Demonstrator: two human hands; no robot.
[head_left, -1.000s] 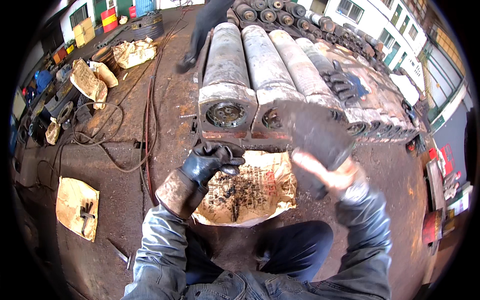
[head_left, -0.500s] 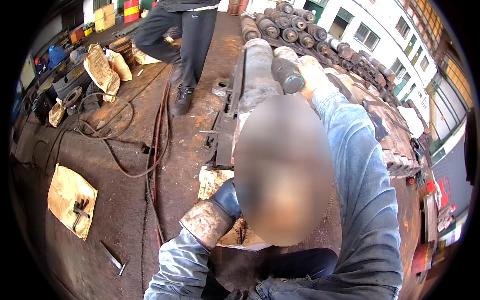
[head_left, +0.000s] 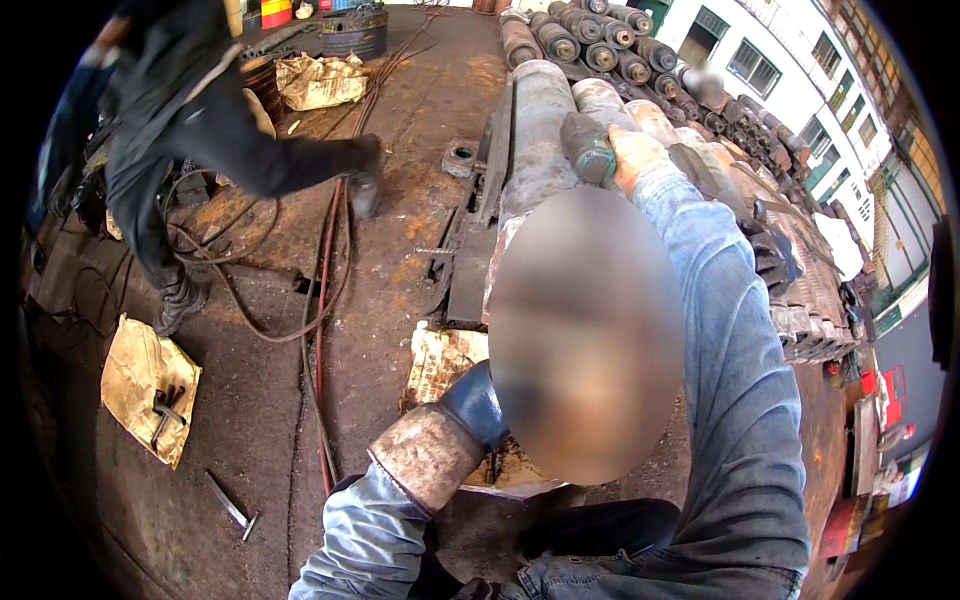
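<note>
My left hand (head_left: 472,408) wears a blue glove with a stained leather cuff. It reaches toward the lower end of a long grey cylinder, and its fingers vanish behind a large blurred patch, so what they touch is hidden. Stretched forward, my right hand (head_left: 640,160) lies against the cylinders, right beside a dark rounded piece with a teal rim (head_left: 590,148). Whether its fingers grip anything does not show. The grey cylinder (head_left: 543,125) runs away from me in a dark metal frame (head_left: 466,285). Beneath my left hand is a stained paper sheet (head_left: 440,360).
Stacked rollers (head_left: 600,55) fill the far right. To the left, a hammer-like tool (head_left: 232,507) lies near brown paper (head_left: 140,385) holding dark metal parts. Hoses (head_left: 325,300) cross the floor. A person in dark clothes (head_left: 190,130) strides at far left.
The other person has stepped leftward across the floor. My view has shifted slightly, while both my hands keep about the same places beside the cylinders.
</note>
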